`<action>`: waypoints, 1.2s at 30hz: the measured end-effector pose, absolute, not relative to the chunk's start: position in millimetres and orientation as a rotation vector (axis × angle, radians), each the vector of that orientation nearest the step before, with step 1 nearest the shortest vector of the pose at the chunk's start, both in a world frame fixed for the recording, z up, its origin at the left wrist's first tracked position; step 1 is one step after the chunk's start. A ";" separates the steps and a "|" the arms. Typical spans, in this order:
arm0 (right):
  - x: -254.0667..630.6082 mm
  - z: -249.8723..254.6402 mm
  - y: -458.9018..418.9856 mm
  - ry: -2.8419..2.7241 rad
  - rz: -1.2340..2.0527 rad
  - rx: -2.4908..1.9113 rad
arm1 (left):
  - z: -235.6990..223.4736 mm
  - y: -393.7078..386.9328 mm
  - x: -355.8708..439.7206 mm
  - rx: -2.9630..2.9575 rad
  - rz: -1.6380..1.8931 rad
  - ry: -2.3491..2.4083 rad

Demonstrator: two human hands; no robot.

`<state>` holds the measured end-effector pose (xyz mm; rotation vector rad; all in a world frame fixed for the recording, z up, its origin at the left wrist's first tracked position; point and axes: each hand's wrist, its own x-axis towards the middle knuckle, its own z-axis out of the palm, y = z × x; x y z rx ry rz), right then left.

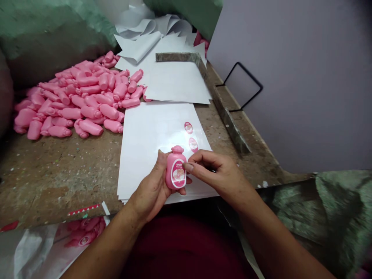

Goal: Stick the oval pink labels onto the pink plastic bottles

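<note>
My left hand (pixel 155 184) is wrapped round a small pink plastic bottle (pixel 169 170), holding it upright with its cap at the top. On the bottle's front lies an oval label (pixel 178 174) with a white rim and the word BABY. My right hand (pixel 219 170) is closed, thumb and forefinger pinched at the label's upper right edge. Beneath both hands is a white sticker sheet (pixel 151 135), where two oval stickers (pixel 188 128) show near the right side.
A heap of pink bottles (pixel 84 97) covers the table's left side. More white sheets (pixel 177 81) lie behind, under an angled bar (pixel 215 93). A black wire bracket (pixel 251 73) stands at the right by a pale panel (pixel 290 77). Labelled bottles (pixel 87 230) sit in a bag below the front edge.
</note>
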<state>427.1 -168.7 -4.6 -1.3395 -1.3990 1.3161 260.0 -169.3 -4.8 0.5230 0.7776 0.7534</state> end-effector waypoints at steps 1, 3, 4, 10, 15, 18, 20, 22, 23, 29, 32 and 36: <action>427.2 -5.3 -168.5 -1.398 1.316 -1.342 | -4.9 -169.1 260.1 0.526 0.753 0.781; 427.7 -6.8 -168.4 -1.402 1.309 -1.349 | -5.1 -168.9 260.3 0.532 0.752 0.785; 428.1 -7.4 -168.6 -1.407 1.303 -1.354 | -5.2 -169.0 260.3 0.535 0.751 0.786; 428.7 -6.7 -171.3 -1.476 1.227 -1.419 | -3.8 -171.2 259.9 0.600 0.759 0.810; 428.0 -7.5 -175.5 -1.632 0.981 -1.510 | -3.9 -170.3 260.9 0.620 0.742 0.839; 432.1 -10.5 -176.3 -1.658 0.696 -1.555 | -4.9 -171.2 259.3 0.612 0.709 0.829; 435.9 -11.8 -175.7 -1.601 0.603 -1.592 | -3.9 -172.8 257.8 0.618 0.673 0.832; 437.7 -11.5 -174.8 -1.514 0.683 -1.584 | -1.7 -174.7 256.9 0.624 0.653 0.854; 437.2 -10.8 -174.5 -1.469 0.768 -1.556 | -0.5 -175.6 256.9 0.623 0.652 0.865; 424.4 -8.7 -173.8 -1.327 1.255 -1.331 | 0.9 -179.3 254.0 0.584 0.622 0.790; 421.6 -12.2 -171.4 -1.270 1.273 -1.283 | -1.4 -179.4 248.7 0.534 0.578 0.746; 420.7 -17.9 -169.3 -1.194 1.218 -1.304 | -3.5 -178.5 241.4 0.482 0.545 0.735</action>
